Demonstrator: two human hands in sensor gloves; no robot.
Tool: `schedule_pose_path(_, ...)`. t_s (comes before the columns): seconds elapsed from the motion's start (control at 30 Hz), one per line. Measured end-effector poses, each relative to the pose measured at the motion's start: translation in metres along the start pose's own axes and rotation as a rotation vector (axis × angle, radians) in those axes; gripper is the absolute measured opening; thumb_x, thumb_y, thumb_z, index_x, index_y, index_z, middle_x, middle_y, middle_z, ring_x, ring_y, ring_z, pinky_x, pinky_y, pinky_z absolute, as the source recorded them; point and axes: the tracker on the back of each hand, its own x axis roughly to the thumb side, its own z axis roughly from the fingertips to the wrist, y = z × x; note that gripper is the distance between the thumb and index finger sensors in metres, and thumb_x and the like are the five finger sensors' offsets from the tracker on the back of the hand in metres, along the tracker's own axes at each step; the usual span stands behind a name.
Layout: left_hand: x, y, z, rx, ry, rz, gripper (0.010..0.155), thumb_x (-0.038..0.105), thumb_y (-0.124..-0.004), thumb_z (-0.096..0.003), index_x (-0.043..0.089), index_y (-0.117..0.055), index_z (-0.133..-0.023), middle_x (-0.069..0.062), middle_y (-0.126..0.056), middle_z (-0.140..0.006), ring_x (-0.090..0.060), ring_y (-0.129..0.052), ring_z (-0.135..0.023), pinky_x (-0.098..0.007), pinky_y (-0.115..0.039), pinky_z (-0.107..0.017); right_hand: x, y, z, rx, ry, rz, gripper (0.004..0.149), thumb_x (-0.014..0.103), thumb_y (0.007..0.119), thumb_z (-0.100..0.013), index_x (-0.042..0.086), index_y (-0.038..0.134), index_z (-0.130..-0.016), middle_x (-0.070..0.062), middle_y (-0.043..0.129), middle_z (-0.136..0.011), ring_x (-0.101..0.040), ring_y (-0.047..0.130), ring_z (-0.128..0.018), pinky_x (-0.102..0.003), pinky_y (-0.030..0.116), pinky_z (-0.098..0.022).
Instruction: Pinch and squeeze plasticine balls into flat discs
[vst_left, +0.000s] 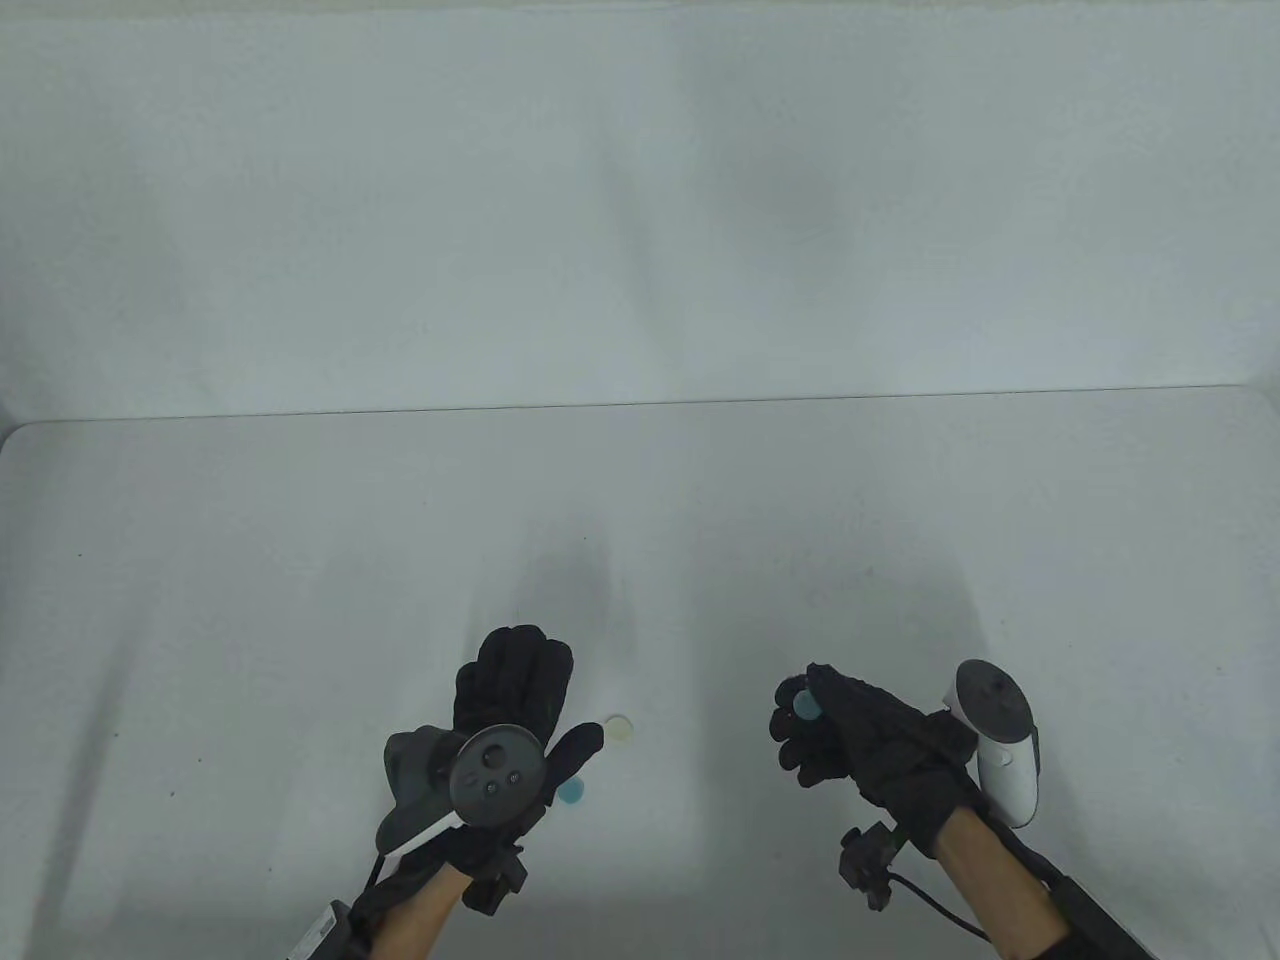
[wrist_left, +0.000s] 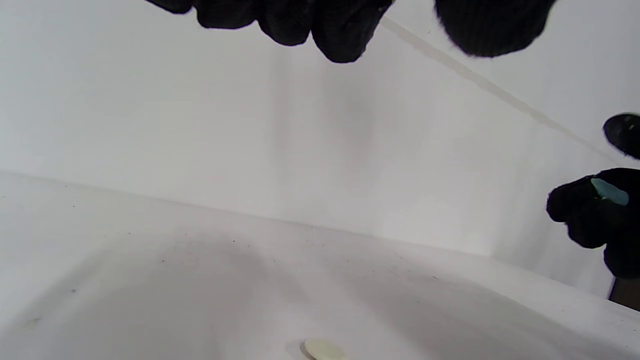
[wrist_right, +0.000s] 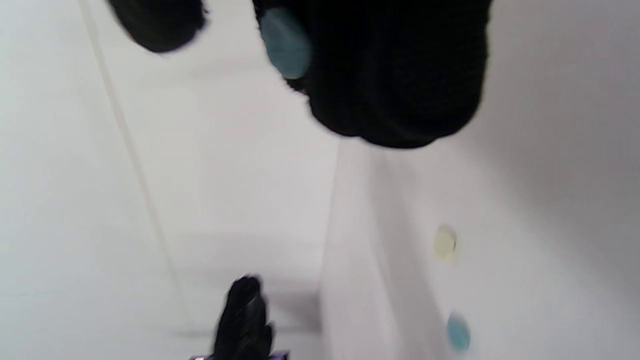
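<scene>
Plasticine, a blue piece, is pinched between the curled fingers of the right hand above the table; cream disc and blue disc lie beside the slack, empty left hand

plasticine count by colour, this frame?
Blue: 2, one held in the right hand at, one on the table at by the left hand
Cream: 1, a disc on the table
Total: 3
</scene>
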Motion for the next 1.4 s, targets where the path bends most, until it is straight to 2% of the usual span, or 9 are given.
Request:
schedule_pose_path(0.07,0.0,0.0,0.0,-0.003,0.003,0.002,0.079,0.051,-0.064,-0.054,0.003,-0.046,-0.115,-0.029,-0.036,-0.117,-0.057,-0.037,-0.107,-0.066,-0.04,-0.073,0.0,0.001,-0.001,-0.017,0.002,0.021,0.072,0.061,0.062,-0.058,0.001,0.075,-0.096,-0.019,0.094,-0.08,-0.033,0.102,-0.06,-0.032,0.095,-0.037)
schedule_pose_path(0.27,0.0,-0.004,-0.001,-0.029,-0.002,0.006,0.078,0.051,-0.064,-0.0541,0.004,-0.046,-0.114,-0.029,-0.037,-0.117,-0.057,-0.037,-0.107,-0.066,-0.04,-0.073,0.004,0.002,-0.002,0.024,-0.018,-0.013,0.047,0.043,0.068,-0.061,0.005,0.079,-0.086,-0.012,0.1,-0.065,-0.024,0.108,-0.047,-0.026,0.098,-0.03)
schedule_pose_path(0.5,0.001,-0.005,-0.001,-0.034,-0.003,0.0,0.078,0.05,-0.064,-0.054,0.004,-0.047,-0.114,-0.028,-0.037,-0.117,-0.057,-0.037,-0.107,-0.065,-0.04,-0.073,0.011,0.003,0.0,-0.014,-0.045,0.031,0.041,0.032,0.07,-0.059,0.002,0.078,-0.086,-0.009,0.102,-0.056,-0.017,0.109,-0.037,-0.021,0.099,-0.023)
schedule_pose_path(0.57,0.001,-0.005,-0.001,-0.032,-0.003,-0.001,0.078,0.05,-0.064,-0.0541,0.004,-0.047,-0.114,-0.028,-0.036,-0.117,-0.056,-0.037,-0.107,-0.065,-0.04,-0.073,0.012,0.003,0.001,-0.068,-0.05,0.042,0.041,0.032,0.069,-0.059,0.002,0.077,-0.086,-0.008,0.102,-0.054,-0.016,0.109,-0.035,-0.021,0.099,-0.021)
schedule_pose_path(0.7,0.001,-0.003,0.0,-0.02,-0.009,-0.006,0.078,0.05,-0.064,-0.054,0.004,-0.047,-0.114,-0.028,-0.037,-0.117,-0.057,-0.037,-0.107,-0.065,-0.04,-0.073,0.005,-0.002,-0.001,-0.057,-0.019,0.001,0.045,0.036,0.064,-0.062,0.003,0.075,-0.089,-0.011,0.099,-0.067,-0.023,0.107,-0.047,-0.026,0.098,-0.031)
schedule_pose_path(0.77,0.001,-0.002,0.0,-0.015,-0.009,-0.008,0.078,0.05,-0.064,-0.054,0.004,-0.046,-0.114,-0.028,-0.037,-0.117,-0.056,-0.037,-0.107,-0.065,-0.04,-0.073,0.001,-0.002,-0.002,-0.011,-0.007,-0.024,0.064,0.05,0.057,-0.062,-0.002,0.069,-0.097,-0.021,0.093,-0.079,-0.033,0.102,-0.058,-0.033,0.095,-0.038)
schedule_pose_path(0.83,0.001,-0.001,0.001,-0.009,-0.009,-0.009,0.078,0.05,-0.064,-0.054,0.004,-0.047,-0.114,-0.028,-0.036,-0.117,-0.057,-0.037,-0.107,-0.065,-0.04,-0.073,0.0,-0.003,-0.002,0.003,-0.005,-0.029,0.072,0.057,0.058,-0.06,-0.003,0.067,-0.098,-0.021,0.091,-0.082,-0.035,0.1,-0.063,-0.034,0.094,-0.041)
schedule_pose_path(1.07,0.001,-0.002,0.001,-0.012,-0.008,-0.015,0.078,0.05,-0.064,-0.0541,0.004,-0.046,-0.114,-0.028,-0.036,-0.117,-0.056,-0.037,-0.107,-0.065,-0.04,-0.073,0.008,-0.005,0.001,-0.085,-0.028,0.044,0.043,0.038,0.079,-0.055,0.007,0.079,-0.086,-0.006,0.101,-0.063,-0.018,0.108,-0.046,-0.023,0.099,-0.031)
schedule_pose_path(1.4,0.001,-0.001,0.001,-0.007,-0.004,-0.021,0.078,0.05,-0.064,-0.054,0.004,-0.046,-0.115,-0.028,-0.036,-0.117,-0.056,-0.036,-0.108,-0.065,-0.039,-0.073,0.01,-0.004,0.002,-0.11,-0.036,0.063,0.047,0.034,0.074,-0.058,0.005,0.072,-0.095,-0.001,0.098,-0.066,-0.018,0.106,-0.05,-0.024,0.098,-0.034)
